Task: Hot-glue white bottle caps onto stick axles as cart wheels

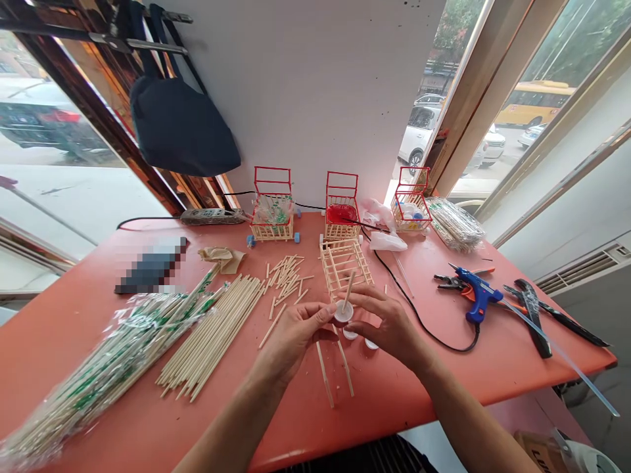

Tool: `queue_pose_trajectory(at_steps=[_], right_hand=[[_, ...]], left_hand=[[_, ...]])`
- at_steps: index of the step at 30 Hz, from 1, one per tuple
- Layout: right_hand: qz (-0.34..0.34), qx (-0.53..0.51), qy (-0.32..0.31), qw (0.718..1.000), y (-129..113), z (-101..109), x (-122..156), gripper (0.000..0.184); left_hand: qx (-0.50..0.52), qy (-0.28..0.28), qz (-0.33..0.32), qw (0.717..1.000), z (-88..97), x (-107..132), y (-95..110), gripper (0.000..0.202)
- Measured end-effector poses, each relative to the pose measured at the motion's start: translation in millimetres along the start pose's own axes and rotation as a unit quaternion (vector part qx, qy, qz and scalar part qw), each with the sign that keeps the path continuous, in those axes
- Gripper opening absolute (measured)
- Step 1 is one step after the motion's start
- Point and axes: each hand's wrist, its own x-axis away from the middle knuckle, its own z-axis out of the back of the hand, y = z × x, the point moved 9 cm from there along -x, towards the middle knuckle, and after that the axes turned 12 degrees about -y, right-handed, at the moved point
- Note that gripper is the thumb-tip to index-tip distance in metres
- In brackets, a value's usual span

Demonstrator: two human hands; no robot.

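Observation:
My left hand [303,328] pinches a white bottle cap [344,313] by its left edge, over the front middle of the table. A short wooden stick [350,288] stands up from the cap, slightly tilted. From the right, my right hand [389,322] closes around the same cap, its forefinger by the foot of the stick and its thumb at the cap's lower edge. More white caps [371,343] lie under my right hand, partly hidden. Just beyond my hands is a ladder-like stick frame [346,263]. Two thin sticks [325,374] lie nearer to me.
Three small stick carts with red handles, one a cart [273,223] at left, line the back. Cut pieces [286,276], long sticks [211,335] and a bagged bundle [108,355] lie left. A blue glue gun [476,292], its cable and pliers [532,315] lie right.

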Motion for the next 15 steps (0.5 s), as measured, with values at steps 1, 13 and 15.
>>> queue_pose_trajectory(at_steps=[1,13,15], right_hand=[[-0.001,0.005,0.001,1.000,-3,2,0,0.050],[0.011,0.045,0.028,0.999,-26,20,-5,0.010],[0.008,0.069,0.033,0.997,-26,19,-4,0.013]], left_hand=[[-0.011,0.006,-0.004,1.000,0.6,0,1,0.048],[-0.109,0.028,-0.023,0.993,1.1,1,2,0.043],[-0.098,0.024,-0.019,0.995,-0.4,0,1,0.044]])
